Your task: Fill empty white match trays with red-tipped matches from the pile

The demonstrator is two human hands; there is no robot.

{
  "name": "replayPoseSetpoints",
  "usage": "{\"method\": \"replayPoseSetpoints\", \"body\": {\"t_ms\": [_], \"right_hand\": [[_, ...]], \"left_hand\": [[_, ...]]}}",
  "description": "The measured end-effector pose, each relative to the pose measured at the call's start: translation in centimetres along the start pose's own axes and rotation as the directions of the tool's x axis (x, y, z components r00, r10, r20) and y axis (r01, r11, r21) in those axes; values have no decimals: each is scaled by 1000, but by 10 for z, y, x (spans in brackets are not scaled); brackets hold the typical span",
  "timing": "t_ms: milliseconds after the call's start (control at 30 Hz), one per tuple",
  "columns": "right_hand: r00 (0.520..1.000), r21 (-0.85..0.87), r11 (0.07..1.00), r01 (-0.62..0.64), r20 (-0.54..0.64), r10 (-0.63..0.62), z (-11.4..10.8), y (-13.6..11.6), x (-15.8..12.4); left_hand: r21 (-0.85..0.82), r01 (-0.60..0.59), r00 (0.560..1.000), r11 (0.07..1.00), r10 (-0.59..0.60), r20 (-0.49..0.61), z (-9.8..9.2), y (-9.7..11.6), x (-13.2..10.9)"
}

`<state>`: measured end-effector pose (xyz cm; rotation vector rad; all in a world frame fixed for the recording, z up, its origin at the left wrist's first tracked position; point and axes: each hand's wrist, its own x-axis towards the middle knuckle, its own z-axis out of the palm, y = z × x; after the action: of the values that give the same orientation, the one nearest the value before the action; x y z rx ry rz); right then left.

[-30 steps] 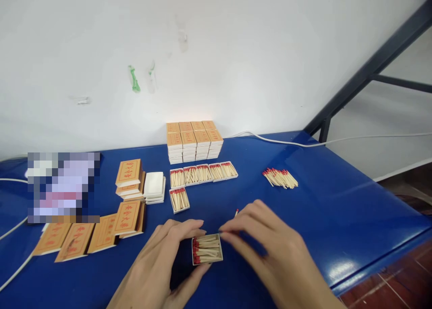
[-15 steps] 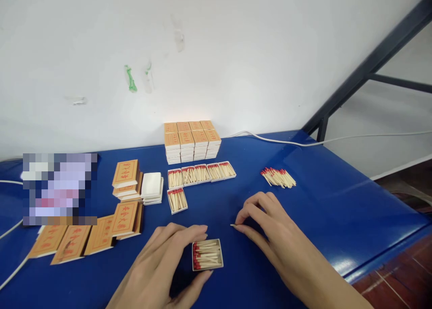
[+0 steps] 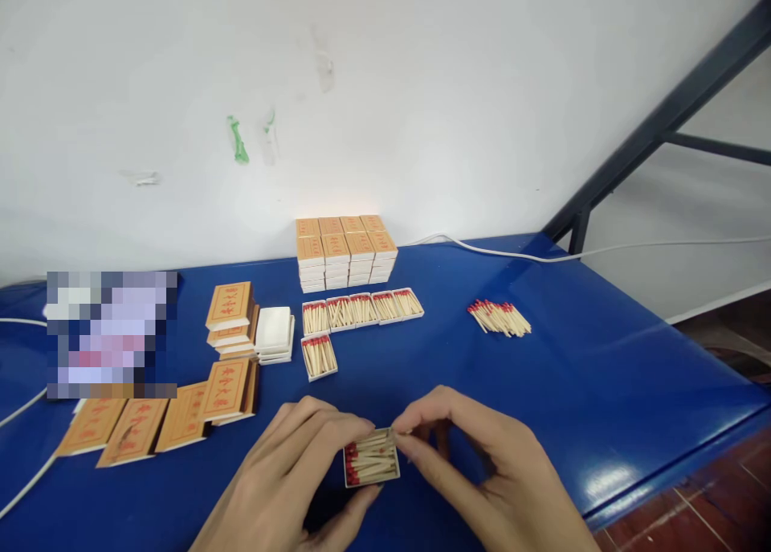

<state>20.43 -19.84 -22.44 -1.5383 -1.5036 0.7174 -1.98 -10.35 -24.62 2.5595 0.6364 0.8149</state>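
Observation:
A small white tray of red-tipped matches (image 3: 371, 460) lies on the blue table (image 3: 602, 375) near its front edge. My left hand (image 3: 295, 476) holds the tray by its left side, thumb under its near edge. My right hand (image 3: 475, 464) pinches a single matchstick (image 3: 391, 433) at the tray's far right corner, laying it onto the matches inside.
A row of filled trays (image 3: 361, 308) and one more (image 3: 319, 355) sit mid-table before a stack of matchboxes (image 3: 346, 251). Loose matches (image 3: 499, 317) lie to the right. Orange sleeves (image 3: 229, 387), empty white trays (image 3: 275, 333) and a blurred patch are at left. White cables run along the back.
My right hand picked a stray matchstick off the table to the right of the tray and brought it back to the tray's corner. My left hand stayed on the tray.

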Motion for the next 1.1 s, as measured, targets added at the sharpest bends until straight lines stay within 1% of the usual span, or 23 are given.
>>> {"method": "replayPoseSetpoints", "body": {"t_ms": [67,200,333,433,500,533,600,667,700,800,867,967,1100], "right_hand": [[1000,50,999,-5,14,5,7,2,-2],[996,97,993,74,33,-77,17,9,-5],[993,-15,993,114,32,-113,17,15,-9],[993,-134,984,119,7,-119,10,17,-9],[993,-191,974,120,12,-120,4,16,-7],[992,-204,971,122,35,-117,2,15,-6],[987,-194,973,128,120,-106,-1,14,-3],[979,-191,972,133,178,-99,0,13,-2],[979,-208,968,142,176,-105,1,14,-3],[984,-303,938,168,108,-141,5,14,-6],[985,-343,925,166,91,-144,6,13,-7],[989,-370,918,142,99,-113,5,10,-6],[980,-342,923,173,151,-128,6,8,-3]], "left_hand": [[-3,20,1000,1000,-20,0,0,-1,-3],[4,42,999,999,-42,-10,1,-2,-7],[13,59,998,998,-59,6,0,-2,-7],[9,64,998,998,-64,-8,2,-1,-7],[10,65,998,998,-64,-21,4,-1,-8],[20,70,997,997,-69,-33,5,-2,-9],[44,94,994,995,-91,-55,7,-3,-11],[58,104,993,993,-100,-71,9,-3,-13],[58,99,993,993,-94,-73,9,-4,-13],[55,56,996,997,-52,-71,9,-4,-14],[72,71,996,995,-67,-53,8,-4,-14],[68,127,992,990,-127,-7,5,-2,-13],[-14,155,988,988,-155,-27,1,2,-8]]}}
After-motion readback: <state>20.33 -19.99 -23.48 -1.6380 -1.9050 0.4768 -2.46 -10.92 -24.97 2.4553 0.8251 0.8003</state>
